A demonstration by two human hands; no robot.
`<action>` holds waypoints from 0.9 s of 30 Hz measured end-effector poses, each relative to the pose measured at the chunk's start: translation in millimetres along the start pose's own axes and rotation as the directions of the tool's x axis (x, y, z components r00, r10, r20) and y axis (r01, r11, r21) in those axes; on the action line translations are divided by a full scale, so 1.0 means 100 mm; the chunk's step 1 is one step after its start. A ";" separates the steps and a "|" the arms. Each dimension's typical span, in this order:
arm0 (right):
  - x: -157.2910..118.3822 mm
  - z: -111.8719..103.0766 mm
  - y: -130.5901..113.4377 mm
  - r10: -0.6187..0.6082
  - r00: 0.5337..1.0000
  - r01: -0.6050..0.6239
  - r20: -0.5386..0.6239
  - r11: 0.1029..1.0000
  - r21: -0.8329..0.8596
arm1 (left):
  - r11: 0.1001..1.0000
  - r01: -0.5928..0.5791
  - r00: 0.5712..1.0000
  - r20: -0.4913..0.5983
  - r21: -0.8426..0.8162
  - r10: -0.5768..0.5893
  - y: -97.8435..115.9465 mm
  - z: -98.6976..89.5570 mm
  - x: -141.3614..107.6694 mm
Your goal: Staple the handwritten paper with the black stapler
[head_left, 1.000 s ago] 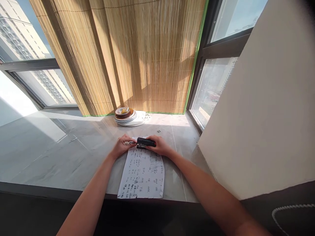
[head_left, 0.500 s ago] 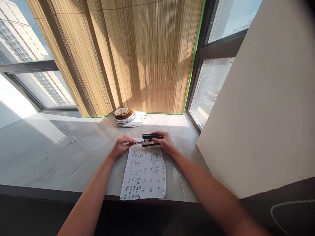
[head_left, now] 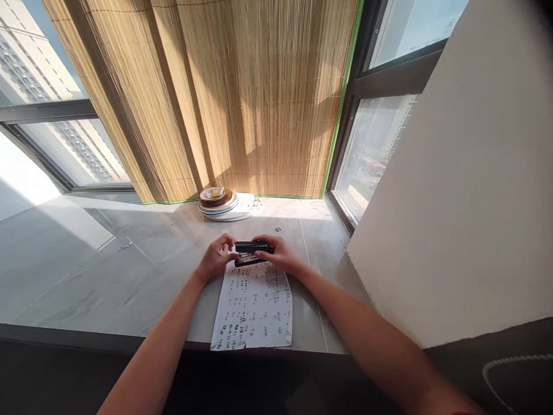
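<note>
Fingers point(head_left: 261, 254) of right hand point(head_left: 283, 253) clamped round stapler point(head_left: 247, 247) — left hand's point(head_left: 211, 260) bent at its front end, pinch or mere touch, cannot tell | stapler over far end of written paper point(head_left: 254, 302), on sill point(head_left: 151, 282) | opened, not closed — inside partly hidden

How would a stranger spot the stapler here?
Start at the bamboo blind and drop to the pale ledge below it. Near its front lies a handwritten sheet; at the sheet's far end, the right hand grips the stapler. It is long and black, unlike the round stacked plates beyond.
</note>
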State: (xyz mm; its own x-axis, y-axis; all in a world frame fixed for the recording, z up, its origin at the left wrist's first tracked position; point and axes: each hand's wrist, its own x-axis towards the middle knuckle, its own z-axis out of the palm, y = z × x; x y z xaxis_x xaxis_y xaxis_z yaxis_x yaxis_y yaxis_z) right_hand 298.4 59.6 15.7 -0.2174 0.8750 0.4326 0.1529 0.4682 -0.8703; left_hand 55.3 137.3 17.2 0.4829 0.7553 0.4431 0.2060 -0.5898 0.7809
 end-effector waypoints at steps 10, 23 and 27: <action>-0.07 0.28 -0.01 -0.020 0.990 0.066 0.142 0.943 -0.326 | 0.972 0.111 0.916 -0.357 -0.209 -0.181 -0.26 -0.18 0.06; 0.04 -0.01 0.11 -0.114 0.982 0.022 -0.148 0.857 -0.515 | 0.740 -0.026 0.805 -0.453 -0.672 -0.382 -0.31 -0.39 0.05; 0.04 -0.13 0.31 -0.058 0.972 -0.088 -0.229 0.813 -0.575 | 0.583 -0.139 0.821 -0.423 -0.801 -0.385 -0.30 -0.50 -0.01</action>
State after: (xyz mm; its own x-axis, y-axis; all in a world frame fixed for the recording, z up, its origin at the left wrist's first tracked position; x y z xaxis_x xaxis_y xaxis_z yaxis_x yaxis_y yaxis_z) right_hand 315.0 78.9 -6.2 0.0012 0.8515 0.5244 0.6978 0.3749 -0.6103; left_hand 6.6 168.5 15.6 -0.0429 0.9675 0.2494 -0.6288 -0.2201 0.7458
